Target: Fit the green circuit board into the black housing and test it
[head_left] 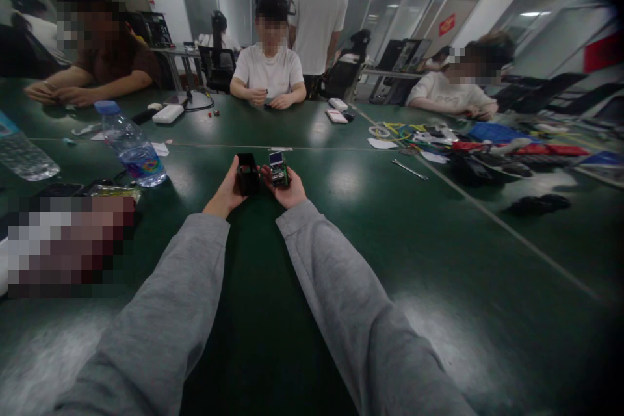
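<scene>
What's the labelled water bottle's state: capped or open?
Capped: a blue cap tops the water bottle, which stands upright on the green table, apart from the left hand.

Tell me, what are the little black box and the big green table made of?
The small black box in the left hand looks like matte plastic: dull and sharp-edged, though it is too small to be sure. The dark green table looks smooth and glossy, maybe laminate or painted board: ceiling lights reflect on it.

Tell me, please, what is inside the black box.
The black box in the left hand shows only a dark opening; anything inside is hidden in shadow. The right hand holds a circuit module beside it.
</scene>
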Demonstrator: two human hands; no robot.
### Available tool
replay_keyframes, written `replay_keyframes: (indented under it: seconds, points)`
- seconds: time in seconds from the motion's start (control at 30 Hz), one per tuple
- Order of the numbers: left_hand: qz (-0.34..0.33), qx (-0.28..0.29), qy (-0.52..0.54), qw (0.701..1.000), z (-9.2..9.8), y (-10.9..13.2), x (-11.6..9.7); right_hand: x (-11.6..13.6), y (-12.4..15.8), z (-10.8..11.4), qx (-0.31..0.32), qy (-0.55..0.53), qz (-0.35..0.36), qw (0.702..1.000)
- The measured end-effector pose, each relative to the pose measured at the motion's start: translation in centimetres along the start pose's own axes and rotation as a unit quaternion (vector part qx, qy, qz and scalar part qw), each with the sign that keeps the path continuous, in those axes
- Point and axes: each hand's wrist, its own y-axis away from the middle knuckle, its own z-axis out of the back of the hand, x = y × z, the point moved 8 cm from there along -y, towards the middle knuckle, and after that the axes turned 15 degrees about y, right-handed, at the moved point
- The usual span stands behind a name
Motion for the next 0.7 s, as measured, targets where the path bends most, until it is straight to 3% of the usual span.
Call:
replay_keyframes:
  seconds: [0.23,0.7]
  points:
    - [-0.007,-0.001,-0.01,1.0,0.1,-0.1,0.0,-0.1,-0.2,0.1,0.004,-0.006,0.001,1.0]
    - [0.062,-0.028,0.165,0.984,0.5,-0.9,1.3,-0.6,-0.9,0.1,-0.003,0.037,-0.02,0.999]
